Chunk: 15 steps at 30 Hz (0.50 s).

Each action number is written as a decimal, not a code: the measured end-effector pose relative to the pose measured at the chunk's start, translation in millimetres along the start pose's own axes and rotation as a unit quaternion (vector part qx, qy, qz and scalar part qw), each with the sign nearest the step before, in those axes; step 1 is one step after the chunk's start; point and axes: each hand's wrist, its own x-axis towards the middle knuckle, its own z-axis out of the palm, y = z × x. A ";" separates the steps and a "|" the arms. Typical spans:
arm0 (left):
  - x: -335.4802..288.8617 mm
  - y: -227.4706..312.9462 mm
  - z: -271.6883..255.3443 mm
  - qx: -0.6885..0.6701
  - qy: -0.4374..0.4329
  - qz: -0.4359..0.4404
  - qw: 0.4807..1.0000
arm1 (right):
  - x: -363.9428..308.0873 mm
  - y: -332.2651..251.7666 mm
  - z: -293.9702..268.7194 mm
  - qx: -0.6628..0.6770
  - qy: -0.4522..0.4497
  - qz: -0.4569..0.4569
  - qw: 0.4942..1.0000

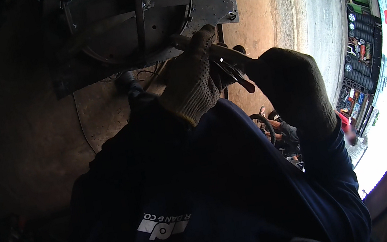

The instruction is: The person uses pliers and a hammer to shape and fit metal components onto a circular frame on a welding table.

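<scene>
While gloved left hand (192,83) grips pliers (231,67), right hand (294,87) alongside

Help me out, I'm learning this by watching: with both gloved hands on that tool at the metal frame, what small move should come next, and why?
Probably a firmer squeeze on the pliers. The left hand and the right hand both meet at the handles, close beside the edge of the dark metal frame. The tool's tip is hidden behind the left glove, so whether it already bites something cannot be told.
</scene>
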 end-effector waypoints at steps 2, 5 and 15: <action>2.9 -0.5 1.5 -0.072 0.028 -0.021 0.997 | -1.0 7.5 5.4 -0.031 0.021 -0.067 0.997; 5.3 -1.5 1.1 -0.148 0.057 -0.044 0.986 | -2.9 -4.9 4.9 -0.032 0.056 -0.062 0.996; 9.5 -8.2 -7.3 -0.043 -0.112 -0.024 0.992 | -2.6 17.9 6.9 0.334 -0.099 0.132 0.928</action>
